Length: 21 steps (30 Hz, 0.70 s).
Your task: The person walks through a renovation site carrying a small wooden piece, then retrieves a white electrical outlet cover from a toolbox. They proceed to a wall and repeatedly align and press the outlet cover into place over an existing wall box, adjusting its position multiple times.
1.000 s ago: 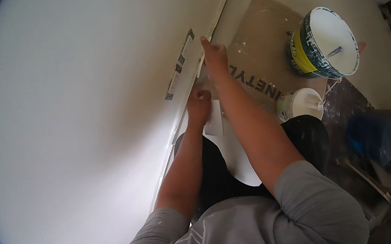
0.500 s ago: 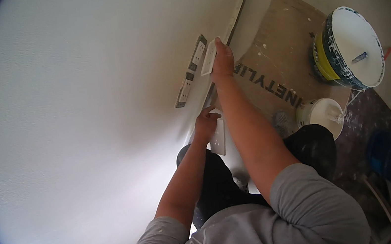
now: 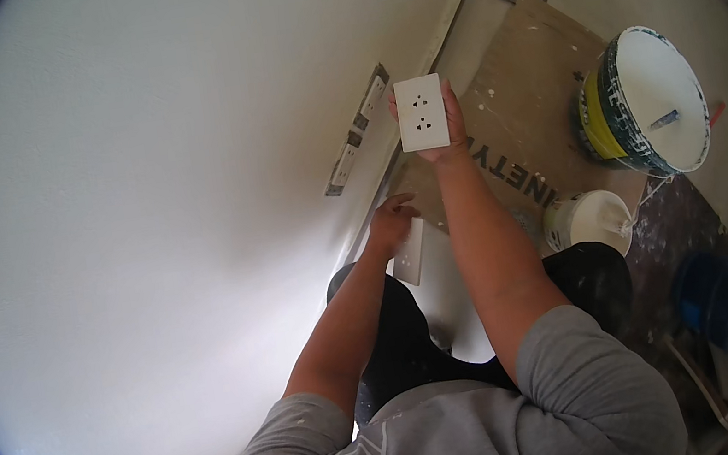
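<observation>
My right hand is closed around a white outlet cover plate, held face up with two sets of dark slots showing. Lower and to the left, my left hand grips a second white outlet plate, which hangs tilted beside my knee. Two bare wall outlets, an upper one and a lower one, sit end to end in the white wall without covers, with rough dark edges around them. Both plates are apart from the wall. The fingers beneath the right plate are partly hidden.
A flattened cardboard sheet covers the floor along the wall. A large paint bucket stands at the right, with a smaller white bucket nearer my knee. Beyond them lies a blue water jug.
My right hand has moved right, away from the wall outlets, and turned its plate so the slotted face shows. My left hand has shifted slightly right with its plate.
</observation>
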Available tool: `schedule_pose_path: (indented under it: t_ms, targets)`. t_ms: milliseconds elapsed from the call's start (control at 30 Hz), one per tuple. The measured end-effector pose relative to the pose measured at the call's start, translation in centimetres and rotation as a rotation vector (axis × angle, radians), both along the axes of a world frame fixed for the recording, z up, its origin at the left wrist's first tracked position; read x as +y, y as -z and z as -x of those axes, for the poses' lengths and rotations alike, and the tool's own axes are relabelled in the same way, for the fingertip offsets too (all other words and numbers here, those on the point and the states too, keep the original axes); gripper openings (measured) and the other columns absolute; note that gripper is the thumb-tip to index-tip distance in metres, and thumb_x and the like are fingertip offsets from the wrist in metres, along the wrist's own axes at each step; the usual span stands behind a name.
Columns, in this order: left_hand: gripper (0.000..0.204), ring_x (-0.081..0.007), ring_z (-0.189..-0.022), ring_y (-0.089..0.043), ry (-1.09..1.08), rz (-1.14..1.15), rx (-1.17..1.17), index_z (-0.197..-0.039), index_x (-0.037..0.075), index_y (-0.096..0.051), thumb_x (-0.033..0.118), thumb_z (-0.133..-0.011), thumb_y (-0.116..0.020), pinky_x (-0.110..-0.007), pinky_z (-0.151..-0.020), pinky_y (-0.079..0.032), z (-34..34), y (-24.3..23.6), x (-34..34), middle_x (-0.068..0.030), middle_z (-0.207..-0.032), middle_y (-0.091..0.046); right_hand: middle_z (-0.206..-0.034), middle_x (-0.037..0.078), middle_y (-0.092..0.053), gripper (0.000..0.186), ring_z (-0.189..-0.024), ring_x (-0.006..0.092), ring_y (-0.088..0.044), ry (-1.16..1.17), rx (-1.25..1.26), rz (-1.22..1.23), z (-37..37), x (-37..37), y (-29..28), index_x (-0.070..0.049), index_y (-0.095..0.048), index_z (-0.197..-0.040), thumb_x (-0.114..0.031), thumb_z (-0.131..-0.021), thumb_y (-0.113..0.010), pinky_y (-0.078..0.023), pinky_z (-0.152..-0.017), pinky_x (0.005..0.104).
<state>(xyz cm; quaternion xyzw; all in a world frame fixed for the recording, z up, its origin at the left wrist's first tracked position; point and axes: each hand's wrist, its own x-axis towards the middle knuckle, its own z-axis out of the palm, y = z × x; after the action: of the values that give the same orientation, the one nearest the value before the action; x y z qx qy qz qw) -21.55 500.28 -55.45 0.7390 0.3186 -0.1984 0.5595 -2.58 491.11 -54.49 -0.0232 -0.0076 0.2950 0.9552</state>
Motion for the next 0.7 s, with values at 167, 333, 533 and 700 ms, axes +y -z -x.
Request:
schedule_pose_path:
  t_ms: [167,333,533,700]
  targets:
    - [0.045,-0.0168,-0.081,-0.062,-0.014,-0.052,-0.004,-0.127,0.005,-0.062,0.016,-0.082,-0.061,-0.030,-0.077,-0.049,0.1,-0.7,0.0,-0.0124,-0.099,-0.069,-0.107,0.017,-0.066,0.054,-0.098,0.0325,-0.065,0.067,0.051,0.108,-0.1,1.5,0.5,-0.002,-0.061,-0.115,-0.051,-0.094,-0.056,-0.052,-0.091,0.0442]
    - [0.044,-0.0164,-0.081,-0.062,0.005,-0.090,-0.014,-0.126,0.005,-0.063,0.016,-0.083,-0.060,-0.030,-0.077,-0.049,0.5,-0.5,0.6,-0.0100,-0.096,-0.070,-0.100,0.012,-0.064,0.044,-0.090,0.0273,-0.063,0.194,0.239,0.356,-0.3,3.2,0.1,-0.005,-0.060,-0.109,-0.045,-0.091,-0.065,-0.053,-0.083,0.0407]
    - [0.042,-0.0190,-0.071,-0.063,-0.039,-0.101,-0.045,-0.123,0.008,-0.065,0.016,-0.082,-0.063,-0.032,-0.069,-0.051,1.1,0.2,1.3,-0.0131,-0.097,-0.070,-0.100,0.009,-0.066,0.043,-0.087,0.0156,-0.062,0.321,0.172,0.800,-0.4,5.7,-1.9,0.001,-0.064,-0.109,-0.036,-0.089,-0.072,-0.051,-0.079,0.0296]
    - [0.042,-0.0174,-0.067,-0.062,-0.074,-0.057,0.015,-0.124,0.007,-0.065,0.013,-0.082,-0.063,-0.031,-0.065,-0.050,1.4,-0.3,1.8,-0.0127,-0.095,-0.070,-0.099,0.009,-0.068,0.044,-0.094,0.0169,-0.062,0.395,0.144,0.972,0.5,7.3,-3.4,0.004,-0.064,-0.111,-0.032,-0.087,-0.075,-0.050,-0.084,0.0299]
